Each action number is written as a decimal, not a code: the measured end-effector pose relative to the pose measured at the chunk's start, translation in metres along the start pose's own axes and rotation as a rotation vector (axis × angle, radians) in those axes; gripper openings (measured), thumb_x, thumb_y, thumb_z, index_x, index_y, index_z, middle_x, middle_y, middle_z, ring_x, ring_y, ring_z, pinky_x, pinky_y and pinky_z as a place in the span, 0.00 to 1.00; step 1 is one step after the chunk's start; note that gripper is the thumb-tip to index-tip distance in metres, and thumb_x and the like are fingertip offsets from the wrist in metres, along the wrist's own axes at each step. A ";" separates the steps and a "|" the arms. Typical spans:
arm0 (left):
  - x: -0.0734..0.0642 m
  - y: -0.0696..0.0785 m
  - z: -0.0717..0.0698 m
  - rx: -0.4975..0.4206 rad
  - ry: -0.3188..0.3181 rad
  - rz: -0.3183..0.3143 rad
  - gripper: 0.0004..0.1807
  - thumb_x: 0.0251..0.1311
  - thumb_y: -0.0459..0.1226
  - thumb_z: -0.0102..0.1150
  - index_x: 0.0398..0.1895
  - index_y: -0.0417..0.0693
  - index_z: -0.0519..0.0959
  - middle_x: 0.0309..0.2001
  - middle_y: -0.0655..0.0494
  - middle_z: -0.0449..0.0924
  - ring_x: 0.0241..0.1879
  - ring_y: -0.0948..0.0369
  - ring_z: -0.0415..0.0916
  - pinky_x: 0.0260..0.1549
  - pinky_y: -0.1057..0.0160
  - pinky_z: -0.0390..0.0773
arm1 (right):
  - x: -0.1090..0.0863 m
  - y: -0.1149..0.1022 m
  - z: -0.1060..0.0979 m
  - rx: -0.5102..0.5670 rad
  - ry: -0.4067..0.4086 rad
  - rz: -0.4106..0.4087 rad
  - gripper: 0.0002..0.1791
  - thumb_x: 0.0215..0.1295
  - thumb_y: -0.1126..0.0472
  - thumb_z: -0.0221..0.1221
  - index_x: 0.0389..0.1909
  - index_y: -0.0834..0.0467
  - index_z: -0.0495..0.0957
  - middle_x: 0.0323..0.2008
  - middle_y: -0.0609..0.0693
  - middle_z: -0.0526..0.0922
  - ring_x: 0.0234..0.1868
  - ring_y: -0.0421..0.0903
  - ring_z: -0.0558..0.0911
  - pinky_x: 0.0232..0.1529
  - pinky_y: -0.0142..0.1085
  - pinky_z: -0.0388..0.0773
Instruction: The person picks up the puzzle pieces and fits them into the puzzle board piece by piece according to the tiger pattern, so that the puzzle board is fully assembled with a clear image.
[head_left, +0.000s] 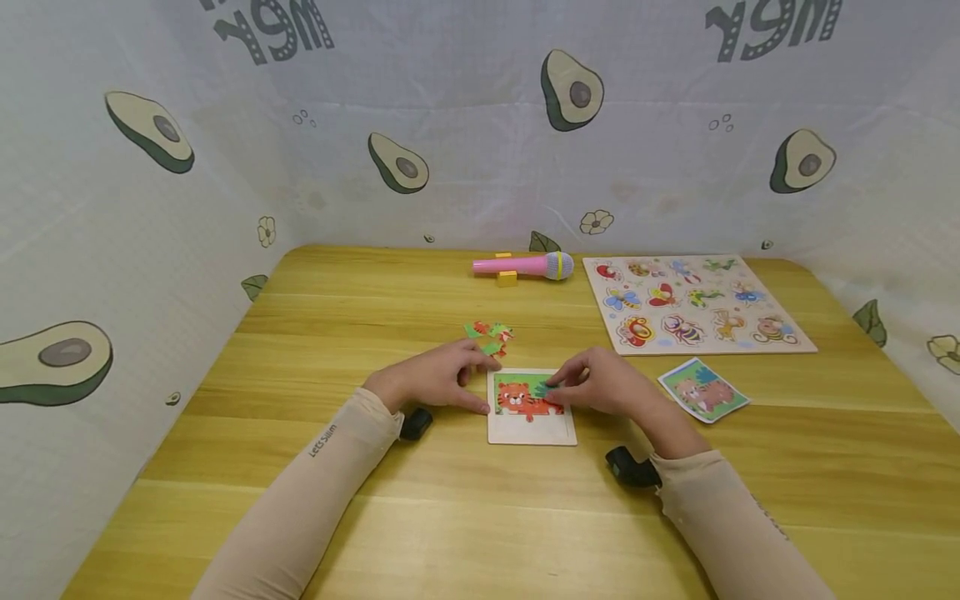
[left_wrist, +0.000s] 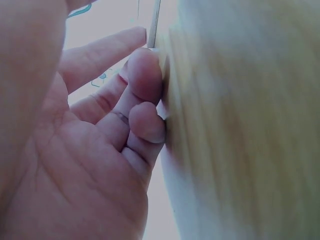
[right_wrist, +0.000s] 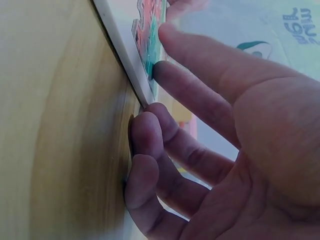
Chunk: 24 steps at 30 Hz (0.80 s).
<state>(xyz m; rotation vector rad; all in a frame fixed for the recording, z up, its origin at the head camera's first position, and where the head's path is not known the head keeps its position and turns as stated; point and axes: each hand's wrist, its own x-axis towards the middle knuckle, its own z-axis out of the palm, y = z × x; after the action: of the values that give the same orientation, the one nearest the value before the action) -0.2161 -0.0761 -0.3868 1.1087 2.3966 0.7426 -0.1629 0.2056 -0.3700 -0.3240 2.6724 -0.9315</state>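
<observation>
A small white puzzle tray lies on the table, its upper part filled with an orange tiger picture on green; the lower strip is bare. My right hand pinches a puzzle piece with teal foliage at the picture's right side with thumb and index finger. In the right wrist view its other fingers curl beside the tray's edge. My left hand touches the tray's left side, thumb and index finger apart. Its remaining fingers bend against the table. Several loose puzzle pieces lie beyond the tray.
A picture card with a similar animal lies to the right. Behind it is a board with insect pictures. A pink toy microphone rests on a yellow stand near the back edge. Avocado-print cloth surrounds the table.
</observation>
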 end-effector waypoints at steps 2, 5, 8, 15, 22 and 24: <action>0.000 0.000 0.000 0.007 -0.001 -0.007 0.34 0.58 0.51 0.73 0.67 0.54 0.76 0.43 0.58 0.70 0.37 0.62 0.68 0.38 0.64 0.70 | 0.000 0.000 0.001 -0.008 0.004 -0.004 0.11 0.60 0.55 0.73 0.39 0.55 0.90 0.33 0.47 0.83 0.33 0.46 0.74 0.33 0.38 0.72; -0.001 0.000 0.000 0.012 0.001 -0.015 0.34 0.57 0.51 0.73 0.67 0.54 0.76 0.43 0.58 0.70 0.37 0.62 0.68 0.38 0.64 0.70 | 0.001 0.000 0.002 -0.028 0.021 -0.017 0.10 0.58 0.54 0.74 0.37 0.54 0.90 0.39 0.49 0.83 0.40 0.48 0.75 0.40 0.42 0.74; -0.001 0.000 0.001 0.005 0.006 -0.017 0.34 0.57 0.50 0.74 0.66 0.53 0.76 0.43 0.58 0.70 0.37 0.61 0.68 0.38 0.63 0.70 | 0.003 0.000 0.003 -0.041 0.042 -0.029 0.08 0.58 0.55 0.74 0.35 0.53 0.90 0.45 0.51 0.81 0.46 0.51 0.75 0.48 0.47 0.74; -0.002 -0.003 0.001 -0.023 0.020 -0.007 0.33 0.57 0.50 0.74 0.65 0.53 0.77 0.43 0.59 0.71 0.38 0.61 0.69 0.39 0.63 0.71 | 0.003 -0.001 0.004 -0.062 0.050 -0.041 0.08 0.58 0.55 0.74 0.35 0.52 0.88 0.46 0.52 0.81 0.43 0.51 0.75 0.45 0.45 0.73; -0.002 -0.003 0.000 -0.116 0.097 -0.064 0.27 0.60 0.48 0.71 0.62 0.53 0.79 0.46 0.59 0.73 0.38 0.60 0.72 0.40 0.61 0.74 | 0.003 0.000 0.002 -0.088 0.046 -0.034 0.16 0.57 0.54 0.75 0.43 0.55 0.87 0.48 0.54 0.80 0.38 0.49 0.74 0.39 0.41 0.73; 0.000 -0.002 -0.001 -0.092 0.120 -0.075 0.26 0.61 0.47 0.70 0.62 0.52 0.79 0.47 0.59 0.74 0.38 0.61 0.72 0.41 0.61 0.74 | 0.003 0.000 0.002 -0.095 0.044 -0.039 0.19 0.57 0.54 0.75 0.47 0.57 0.86 0.48 0.54 0.80 0.37 0.49 0.74 0.39 0.41 0.72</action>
<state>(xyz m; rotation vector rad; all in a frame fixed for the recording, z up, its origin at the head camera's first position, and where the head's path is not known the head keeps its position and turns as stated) -0.2174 -0.0776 -0.3869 0.9580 2.4602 0.9076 -0.1653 0.2035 -0.3718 -0.3827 2.7654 -0.8337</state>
